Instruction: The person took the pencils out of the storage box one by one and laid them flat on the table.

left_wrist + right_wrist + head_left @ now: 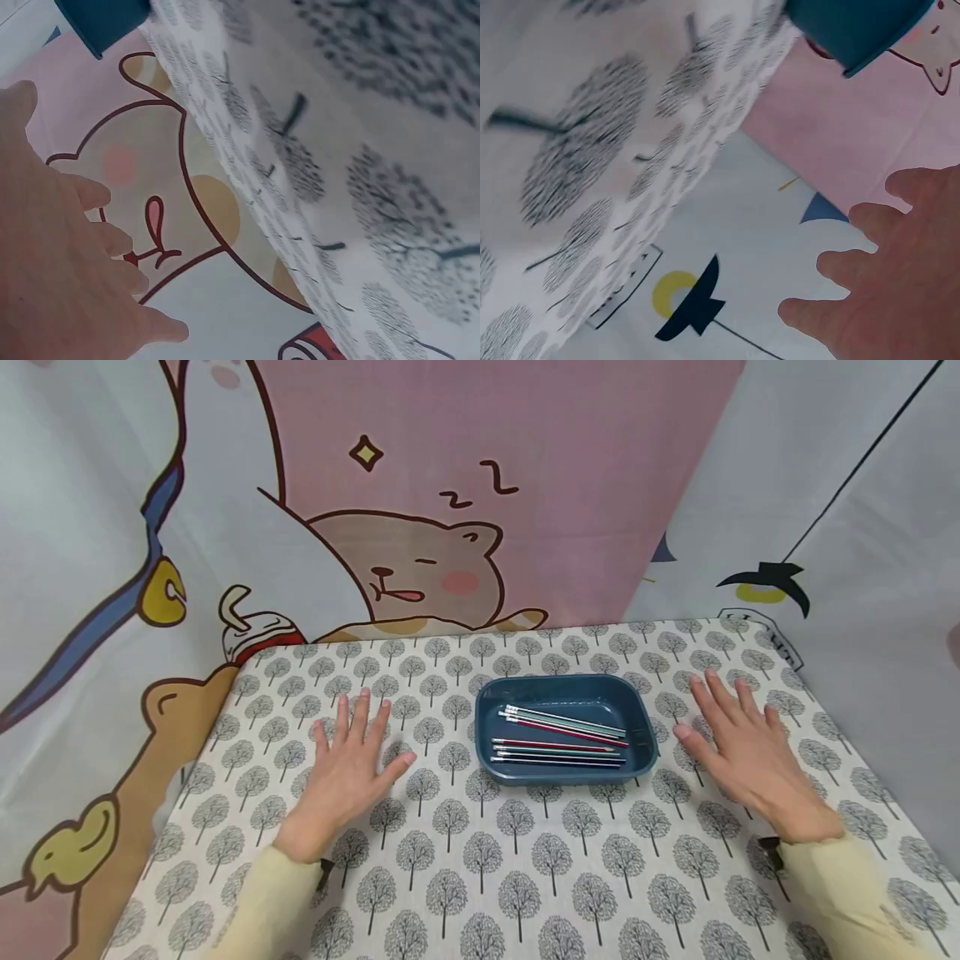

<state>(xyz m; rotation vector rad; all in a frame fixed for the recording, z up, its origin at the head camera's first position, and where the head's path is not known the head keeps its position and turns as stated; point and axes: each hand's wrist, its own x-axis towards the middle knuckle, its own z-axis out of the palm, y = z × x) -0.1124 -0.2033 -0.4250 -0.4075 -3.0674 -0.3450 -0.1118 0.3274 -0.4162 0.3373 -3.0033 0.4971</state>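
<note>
A dark blue rectangular tray [566, 688] sits on the table, right of the middle in the head view. Inside it lie several slim pencils in two loose groups: an upper bundle [566, 724] slanting down to the right, and a lower bundle [558, 752] lying nearly level. To the left of the tray is my left hand [348, 772], palm down, fingers spread and holding nothing. My right hand [742, 756] is to the tray's right, also palm down with spread fingers and nothing in it. Each wrist view shows a corner of the tray [105, 22] near the top.
A white cloth with grey tree prints [480, 860] covers the table. Behind it hangs a cartoon-printed curtain [585, 485], with a sleeping bear on its pink part. More printed fabric [885, 568] hangs at the right side.
</note>
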